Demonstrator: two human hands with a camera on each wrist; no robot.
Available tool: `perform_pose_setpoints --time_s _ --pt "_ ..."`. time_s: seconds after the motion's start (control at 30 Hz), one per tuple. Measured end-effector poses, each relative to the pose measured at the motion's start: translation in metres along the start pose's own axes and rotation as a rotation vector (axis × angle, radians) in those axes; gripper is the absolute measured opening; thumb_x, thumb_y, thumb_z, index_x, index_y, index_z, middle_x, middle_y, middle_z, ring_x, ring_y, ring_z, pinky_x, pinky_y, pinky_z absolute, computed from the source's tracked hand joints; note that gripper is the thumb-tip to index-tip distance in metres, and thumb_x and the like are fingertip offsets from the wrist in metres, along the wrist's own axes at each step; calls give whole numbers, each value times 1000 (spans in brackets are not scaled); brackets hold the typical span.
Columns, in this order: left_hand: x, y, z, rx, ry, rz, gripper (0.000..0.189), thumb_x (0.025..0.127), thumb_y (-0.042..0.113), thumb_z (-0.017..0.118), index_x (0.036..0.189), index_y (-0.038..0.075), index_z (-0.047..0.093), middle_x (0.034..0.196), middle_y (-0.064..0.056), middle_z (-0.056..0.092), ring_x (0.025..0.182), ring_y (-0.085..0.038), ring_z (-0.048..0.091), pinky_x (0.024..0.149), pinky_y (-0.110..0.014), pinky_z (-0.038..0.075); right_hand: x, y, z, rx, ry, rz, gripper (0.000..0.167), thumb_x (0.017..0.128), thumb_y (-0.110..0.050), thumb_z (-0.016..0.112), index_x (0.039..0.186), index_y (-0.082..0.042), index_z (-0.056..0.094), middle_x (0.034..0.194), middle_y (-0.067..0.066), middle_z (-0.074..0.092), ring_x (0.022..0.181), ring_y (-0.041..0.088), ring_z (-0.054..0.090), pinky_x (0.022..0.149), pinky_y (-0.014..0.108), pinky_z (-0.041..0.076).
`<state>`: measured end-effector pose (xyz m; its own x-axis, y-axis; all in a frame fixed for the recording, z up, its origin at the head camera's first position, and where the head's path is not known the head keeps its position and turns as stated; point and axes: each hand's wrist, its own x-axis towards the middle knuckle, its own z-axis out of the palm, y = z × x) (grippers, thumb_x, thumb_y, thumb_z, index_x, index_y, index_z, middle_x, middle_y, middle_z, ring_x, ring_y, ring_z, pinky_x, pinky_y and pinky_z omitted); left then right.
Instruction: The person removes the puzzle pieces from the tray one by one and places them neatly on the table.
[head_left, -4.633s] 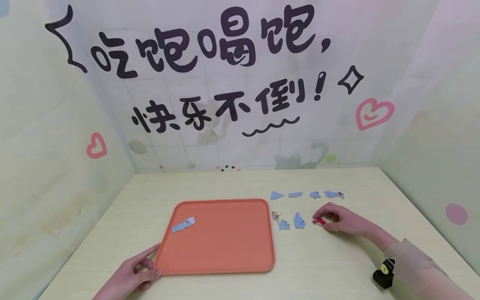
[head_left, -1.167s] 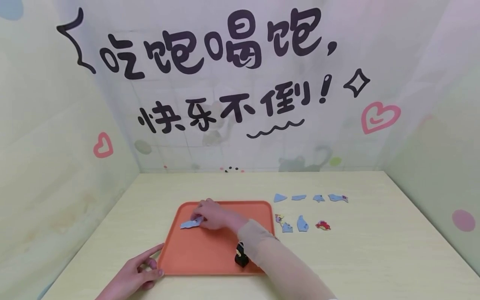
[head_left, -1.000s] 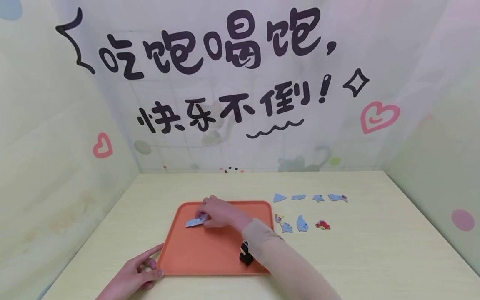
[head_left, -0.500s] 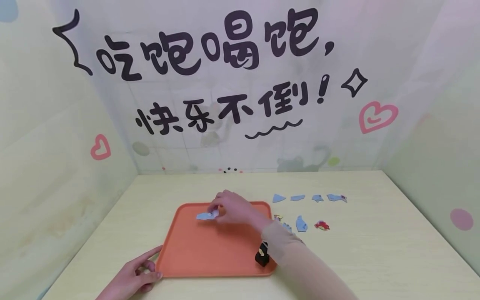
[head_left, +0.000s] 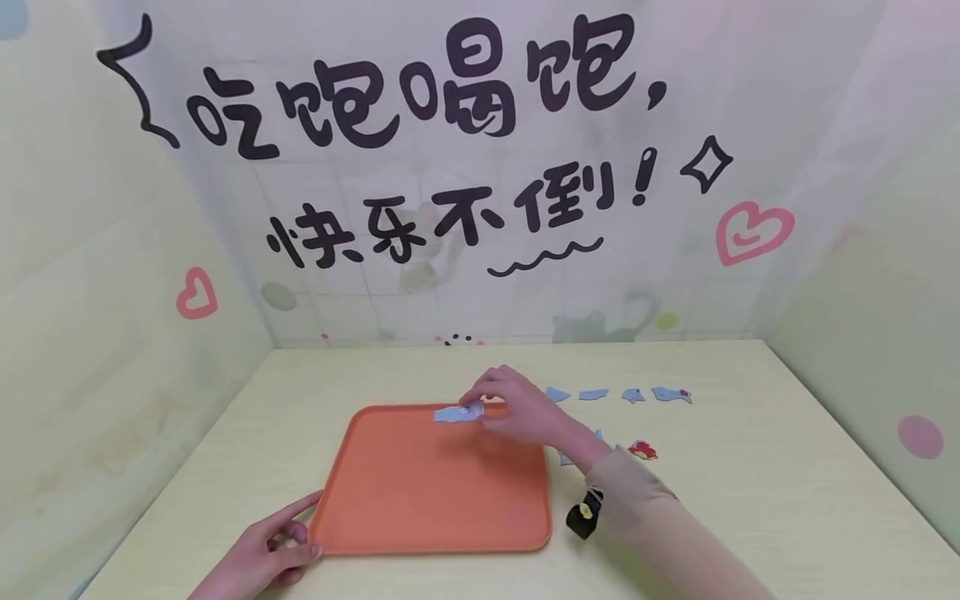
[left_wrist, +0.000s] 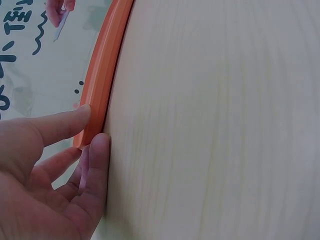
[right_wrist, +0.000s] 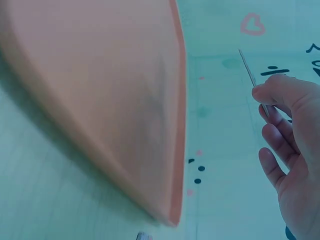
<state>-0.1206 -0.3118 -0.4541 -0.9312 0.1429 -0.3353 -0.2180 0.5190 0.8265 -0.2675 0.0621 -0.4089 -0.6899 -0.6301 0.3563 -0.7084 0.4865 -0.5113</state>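
Observation:
My right hand [head_left: 521, 412] pinches a flat, pale blue jigsaw puzzle piece [head_left: 453, 414] between thumb and fingers, above the far edge of the orange tray [head_left: 427, 508]. In the right wrist view the puzzle piece [right_wrist: 248, 71] appears edge-on, off the tray. My left hand [head_left: 258, 550] grips the tray's near left corner; in the left wrist view its thumb lies on the tray rim [left_wrist: 102, 75] with fingers at the corner. Nothing else lies on the visible tray surface.
Several blue pieces line the back right, among them a rectangular piece [head_left: 593, 394] and a longer piece [head_left: 671, 394]. Nearer is a red piece [head_left: 642, 450]; blue pieces beside it are partly hidden by my right wrist. A black wrist-worn device [head_left: 584, 514] hangs under the right sleeve.
My right hand left the red piece, went to the tray and took the blue puzzle piece lying there. It has since lifted it and moved right and back. The left hand stays at the corner.

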Motion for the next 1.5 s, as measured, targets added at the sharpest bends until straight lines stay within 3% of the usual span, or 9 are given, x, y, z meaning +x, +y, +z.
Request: perform_pose_setpoints --time_s 0.4,0.63,1.0,1.23,1.5 --pt "-3 0 -4 -11 -11 -16 82 93 21 68 154 -4 19 93 -2 54 63 -12 53 57 -23 45 -50 23 -18 39 140 3 29 86 -9 74 112 -20 74 110 -3 68 105 16 56 87 42 53" --pt "-2 1 -3 -8 -18 -4 82 93 20 67 154 -5 18 92 -2 53 63 -12 53 57 -23 45 -78 36 -37 32 215 -9 31 82 -6 78 110 -16 74 108 -2 69 100 20 59 78 27 51" --pt "1 2 -2 -2 -16 -6 83 93 21 68 154 -5 19 91 -2 54 63 -12 53 57 -23 45 -126 63 -70 -12 265 42 31 83 -2 76 111 -15 73 107 0 68 93 16 59 79 29 54" --pt "2 3 -2 10 -11 -7 83 92 22 69 154 -5 20 92 -2 54 64 -13 54 57 -23 45 -156 78 -88 -59 291 97 35 81 0 77 112 -15 72 107 -2 69 92 7 56 77 23 51" --pt "3 -2 -1 -23 -26 -15 87 91 25 71 154 -4 19 90 -2 55 62 -12 53 56 -23 45 -188 93 -104 -91 325 111 35 79 2 78 111 -13 72 107 1 67 90 5 57 75 21 50"
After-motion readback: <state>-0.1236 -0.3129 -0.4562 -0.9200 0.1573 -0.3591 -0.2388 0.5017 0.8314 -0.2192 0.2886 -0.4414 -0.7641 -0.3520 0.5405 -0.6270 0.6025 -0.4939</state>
